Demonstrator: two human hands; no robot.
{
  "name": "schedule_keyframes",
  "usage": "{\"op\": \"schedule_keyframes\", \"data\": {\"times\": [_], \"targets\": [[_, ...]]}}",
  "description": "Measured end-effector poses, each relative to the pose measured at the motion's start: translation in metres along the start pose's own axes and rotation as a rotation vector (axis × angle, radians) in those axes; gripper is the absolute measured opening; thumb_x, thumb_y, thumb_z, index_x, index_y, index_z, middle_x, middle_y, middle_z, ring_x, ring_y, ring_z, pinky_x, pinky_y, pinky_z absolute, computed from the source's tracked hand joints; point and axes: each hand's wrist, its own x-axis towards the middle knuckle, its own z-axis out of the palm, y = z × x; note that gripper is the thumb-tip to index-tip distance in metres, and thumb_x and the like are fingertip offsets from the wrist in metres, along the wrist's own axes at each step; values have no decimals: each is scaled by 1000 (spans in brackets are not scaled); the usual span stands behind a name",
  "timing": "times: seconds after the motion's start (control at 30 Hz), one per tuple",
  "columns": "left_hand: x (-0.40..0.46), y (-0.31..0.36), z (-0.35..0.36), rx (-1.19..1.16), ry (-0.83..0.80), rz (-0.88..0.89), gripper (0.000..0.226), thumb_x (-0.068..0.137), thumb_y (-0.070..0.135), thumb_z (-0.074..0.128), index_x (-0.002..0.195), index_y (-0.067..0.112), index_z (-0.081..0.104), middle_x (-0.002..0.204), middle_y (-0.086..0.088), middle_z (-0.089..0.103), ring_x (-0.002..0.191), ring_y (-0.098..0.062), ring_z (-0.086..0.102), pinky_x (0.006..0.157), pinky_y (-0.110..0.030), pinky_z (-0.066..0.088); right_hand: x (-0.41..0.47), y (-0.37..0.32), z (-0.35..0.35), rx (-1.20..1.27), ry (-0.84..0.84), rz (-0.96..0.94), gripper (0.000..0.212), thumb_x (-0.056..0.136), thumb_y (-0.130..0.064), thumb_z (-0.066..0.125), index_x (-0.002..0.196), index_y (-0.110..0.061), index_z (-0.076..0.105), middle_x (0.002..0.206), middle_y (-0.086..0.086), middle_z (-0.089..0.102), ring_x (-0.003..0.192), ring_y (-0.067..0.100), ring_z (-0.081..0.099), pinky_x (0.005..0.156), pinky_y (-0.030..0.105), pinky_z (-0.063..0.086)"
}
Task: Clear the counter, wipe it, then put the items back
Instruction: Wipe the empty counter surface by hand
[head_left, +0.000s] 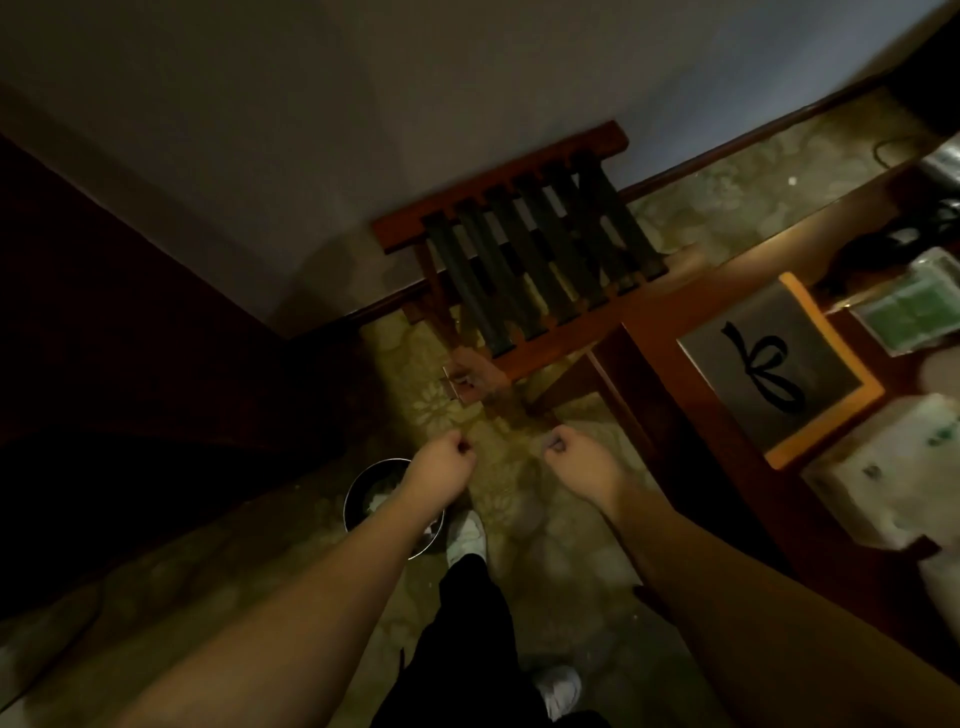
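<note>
Wooden counter (675, 332) cut off right, dim hands fisted, bin (374, 488) half-hidden

Both the left hand (441, 460) and right hand (579, 457) hang curled and empty above patterned carpet (561, 545), with a wooden luggage rack (524, 249) ahead and the wooden counter (675, 332) at right.

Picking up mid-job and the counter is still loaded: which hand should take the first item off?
Right, probably. The right hand hangs nearer the counter and its grey folder; the left hand is over the bin, farther off. Both hold nothing.
</note>
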Motion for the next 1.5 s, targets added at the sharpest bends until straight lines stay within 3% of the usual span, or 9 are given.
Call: {"op": "schedule_keyframes", "data": {"times": [0.2,0.37,0.57,0.7,0.83,0.9,1.2,1.37,1.5], "targets": [[80,8,6,-194,-83,-107,25,98,27,47,116,16,59,91,-9,65,78,-24,61,63,-27,42,74,-12,7,182,-32,150,5,96,-14,49,92,-18,50,95,4,53,100,24,53,96,36,41],[125,14,19,-344,-65,-123,32,95,22,52,124,11,58,115,-12,64,101,-28,60,80,-32,45,129,-41,11,236,7,183,39,97,-15,49,136,-10,45,135,10,48,123,26,47,88,25,34],[151,9,28,-644,-87,-258,33,96,18,50,126,7,57,115,-17,65,104,-33,62,93,-41,50,164,-56,28,216,44,231,45,97,-23,52,139,-11,41,138,11,46,123,29,48,97,34,39],[154,4,24,-1033,-58,-421,17,94,16,57,108,9,64,97,-10,69,77,-20,64,63,-29,53,164,-57,36,372,66,310,36,94,-21,58,126,-5,50,121,15,55,112,30,54,93,36,42],[140,-6,8,-988,-198,-478,16,89,32,65,86,17,65,74,1,63,53,-10,48,47,-21,38,140,-60,36,666,-75,365,12,92,-19,60,101,-11,57,75,4,53,63,11,52,55,20,42],[124,-10,-2,-987,-285,-460,18,88,34,66,85,17,66,69,2,60,49,-9,47,43,-20,36,121,-61,37,740,-140,368,15,93,-20,59,105,-12,60,75,3,53,62,9,48,60,20,40],[-2,-5,-36,-1169,-245,-186,10,82,14,68,83,16,59,96,-10,63,91,-22,57,76,-28,47,-3,-77,25,482,-68,39,9,75,-43,61,82,-39,64,87,-7,68,89,16,65,84,43,49],[-79,3,-49,-1166,-282,-78,46,71,36,71,106,7,69,108,-12,69,107,-30,59,106,-47,34,-89,-95,7,535,-90,-281,11,85,-27,60,96,-26,59,87,1,72,83,17,69,74,29,54],[-135,8,-58,-1349,-327,40,41,78,24,69,113,4,68,110,-23,67,97,-32,66,86,-41,54,-148,-97,3,652,-184,-335,15,95,-8,54,109,-14,58,89,1,73,83,13,70,68,20,52]]}}
